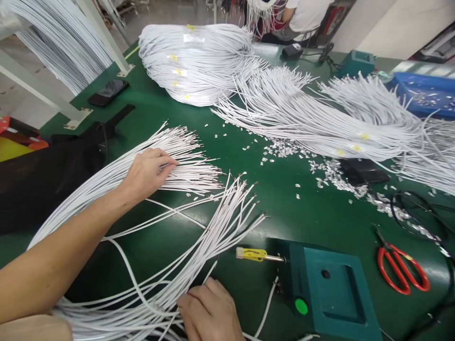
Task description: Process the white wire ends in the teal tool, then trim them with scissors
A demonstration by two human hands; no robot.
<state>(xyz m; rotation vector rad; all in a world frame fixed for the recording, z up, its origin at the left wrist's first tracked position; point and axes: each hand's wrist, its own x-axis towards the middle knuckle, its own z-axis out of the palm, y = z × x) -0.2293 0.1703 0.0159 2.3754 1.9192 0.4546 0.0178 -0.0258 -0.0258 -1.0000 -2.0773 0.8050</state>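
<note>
My left hand (151, 173) reaches over a bundle of white cables (117, 166) with stripped ends fanned to the right. Its thumb and forefinger are pinched together on a cable among those ends. At the bottom middle, my right hand (211, 310) has its fingers curled beside a second bunch of white cables (213, 237). One cable end (211, 272) sticks up just above its knuckles, and the fingertips are partly hidden. Right of this hand stands a teal bench device (330, 289) with a green button and a yellow-handled part (251, 254) projecting from its left side.
Red-handled scissors (401, 267) lie at the right. Silvery scraps (334, 175) are strewn across the green table (280, 213). Large coils of white cable (199, 61) fill the back, near a blue tray (426, 92). A phone (108, 91) lies by a metal post. Another person (305, 19) sits beyond.
</note>
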